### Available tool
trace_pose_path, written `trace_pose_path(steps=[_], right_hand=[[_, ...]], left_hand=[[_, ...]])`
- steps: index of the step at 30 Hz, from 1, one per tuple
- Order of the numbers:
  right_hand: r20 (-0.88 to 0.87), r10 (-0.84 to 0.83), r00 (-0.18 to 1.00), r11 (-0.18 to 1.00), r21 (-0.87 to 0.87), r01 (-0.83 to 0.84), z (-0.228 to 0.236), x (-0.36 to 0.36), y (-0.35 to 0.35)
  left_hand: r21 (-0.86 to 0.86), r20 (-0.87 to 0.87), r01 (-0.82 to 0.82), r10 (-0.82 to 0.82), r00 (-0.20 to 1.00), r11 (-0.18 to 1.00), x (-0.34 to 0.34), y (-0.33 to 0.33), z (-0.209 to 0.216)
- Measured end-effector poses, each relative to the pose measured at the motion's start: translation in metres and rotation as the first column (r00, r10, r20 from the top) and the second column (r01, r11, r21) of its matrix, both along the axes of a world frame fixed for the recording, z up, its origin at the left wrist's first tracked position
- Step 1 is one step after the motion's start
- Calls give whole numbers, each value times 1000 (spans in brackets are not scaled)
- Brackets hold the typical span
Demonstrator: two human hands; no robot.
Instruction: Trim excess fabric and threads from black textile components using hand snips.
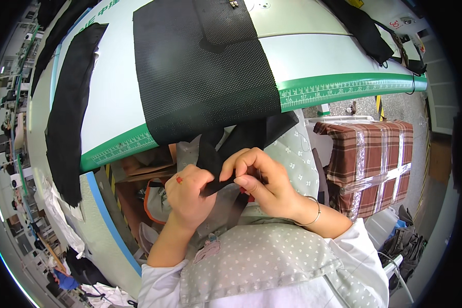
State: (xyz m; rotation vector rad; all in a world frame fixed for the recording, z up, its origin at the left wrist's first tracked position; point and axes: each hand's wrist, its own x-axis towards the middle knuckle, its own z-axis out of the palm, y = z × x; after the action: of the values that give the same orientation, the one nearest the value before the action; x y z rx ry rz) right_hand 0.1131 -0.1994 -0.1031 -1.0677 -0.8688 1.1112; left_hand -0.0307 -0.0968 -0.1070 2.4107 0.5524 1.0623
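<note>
Close in front of my apron, my left hand (pixel 189 197) and my right hand (pixel 266 180) meet over a narrow black fabric strip (pixel 219 186). The left fingers are curled around the strip, and a small red band circles one of them. My right thumb and index finger pinch together near its edge; whatever is between the tips is too small to make out. A bit of red shows under the right fingers. More black fabric (pixel 246 137) hangs from the table edge just beyond the hands.
A black dotted mat (pixel 200 61) drapes over the white table's green ruler edge (pixel 333 88). Long black fabric pieces (pixel 72 113) lie at the left, and another black piece (pixel 362 31) at the far right. A brown plaid-covered box (pixel 369 164) with clear tape stands right.
</note>
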Motion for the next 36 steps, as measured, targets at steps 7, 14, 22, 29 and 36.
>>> trace_pose_path(steps=[7,14,22,29,36], right_hand=[[321,-12,947,981,188,-52,4,1,5],[719,148,679,967,-249,53,-78,27,-58],[456,-147,878,986,-1,165,2,45,-16],[374,-127,919,990,102,96,13,27,3],[563,-165,810,972,234,35,12,15,21]], left_hand=[[112,-142,92,-76,987,989,-10,6,6],[69,-178,-42,54,983,997,-24,10,40],[60,-43,-17,20,999,998,-15,14,16],[25,-20,-32,33,999,999,-15,11,11],[31,-12,-18,19,1000,999,-15,12,10]])
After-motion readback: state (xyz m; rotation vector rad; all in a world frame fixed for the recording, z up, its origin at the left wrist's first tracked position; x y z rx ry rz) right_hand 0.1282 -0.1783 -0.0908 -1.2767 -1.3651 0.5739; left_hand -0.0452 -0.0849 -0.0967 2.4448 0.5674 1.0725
